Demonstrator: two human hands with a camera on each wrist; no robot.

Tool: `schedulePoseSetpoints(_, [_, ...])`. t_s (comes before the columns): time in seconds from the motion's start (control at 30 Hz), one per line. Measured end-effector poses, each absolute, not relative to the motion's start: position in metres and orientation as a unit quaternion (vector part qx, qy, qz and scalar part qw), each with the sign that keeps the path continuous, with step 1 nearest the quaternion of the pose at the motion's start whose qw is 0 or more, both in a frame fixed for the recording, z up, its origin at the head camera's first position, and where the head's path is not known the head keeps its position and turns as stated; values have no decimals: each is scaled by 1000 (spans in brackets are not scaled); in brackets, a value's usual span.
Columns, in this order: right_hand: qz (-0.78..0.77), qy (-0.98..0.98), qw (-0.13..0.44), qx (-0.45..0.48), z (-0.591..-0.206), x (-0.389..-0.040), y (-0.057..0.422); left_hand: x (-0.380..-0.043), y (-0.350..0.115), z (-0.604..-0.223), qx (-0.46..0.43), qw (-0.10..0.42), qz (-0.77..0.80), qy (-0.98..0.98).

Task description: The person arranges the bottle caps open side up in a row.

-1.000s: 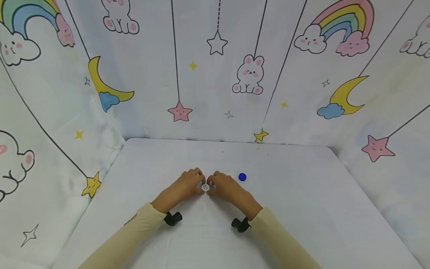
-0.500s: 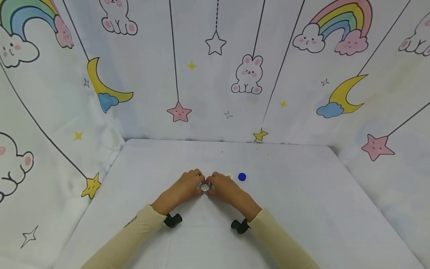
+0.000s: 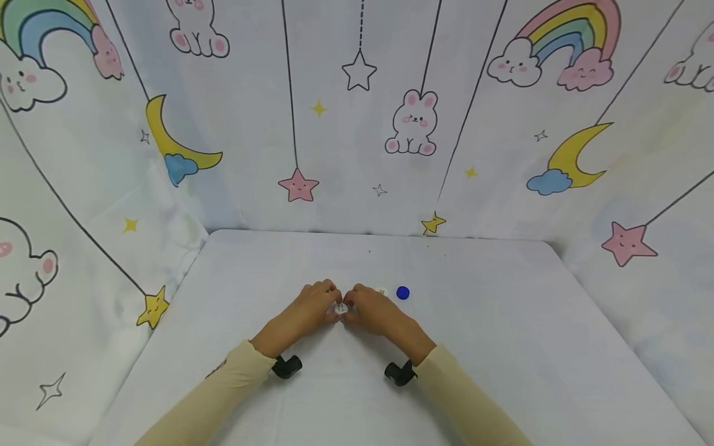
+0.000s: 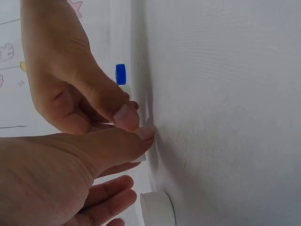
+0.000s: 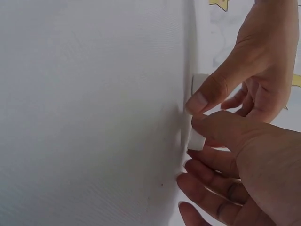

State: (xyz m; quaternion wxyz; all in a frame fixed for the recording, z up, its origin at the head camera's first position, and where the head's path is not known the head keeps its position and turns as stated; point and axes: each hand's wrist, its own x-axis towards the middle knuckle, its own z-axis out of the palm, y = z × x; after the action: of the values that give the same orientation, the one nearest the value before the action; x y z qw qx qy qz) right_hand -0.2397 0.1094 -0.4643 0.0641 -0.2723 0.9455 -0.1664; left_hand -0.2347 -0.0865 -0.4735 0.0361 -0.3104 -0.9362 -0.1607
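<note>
In the head view, a small white round cap (image 3: 341, 308) with dark marks on top is between my two hands, just over the white table. The left hand (image 3: 313, 305) pinches it from the left, thumb and forefinger bent. From the right, the right hand (image 3: 372, 310) pinches the same cap; both thumb tips meet at it in the wrist views. Its smooth white side (image 5: 196, 141) shows below the right thumb. Another white round piece (image 4: 157, 209) stands on the table beside the left fingers, hidden from the head view.
Right behind the right hand lie a white disc (image 3: 382, 292), partly covered, and a blue cap (image 3: 403, 293). A white cloth with cartoon prints (image 3: 357, 136) hangs behind the table (image 3: 502, 347). Each wrist wears a black camera mount (image 3: 287, 366).
Both hands stay in nearly the same place on the cap, with only small finger shifts. A bit more of the white disc behind the right hand shows.
</note>
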Motion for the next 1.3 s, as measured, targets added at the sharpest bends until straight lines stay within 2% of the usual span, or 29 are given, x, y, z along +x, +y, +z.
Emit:
schedulePoseSetpoints(0.5, [-231,932,113,-256,-456,-253,122,-233,-84,-462,-365,134,-138,-911])
schedulePoseSetpoints(0.8, [-256,918,104,-283,-452,-253,127,-232,-84,-458,-363,144,-144,-909])
schedulePoseSetpoints(1.17, [-275,911,131,-276,-454,-254,128,-232,-84,-460,-354,154,-142,-912])
schedulePoseSetpoints(1.3, [-266,918,117,-271,-455,-254,128,-232,-85,-461,-339,164,-144,-915])
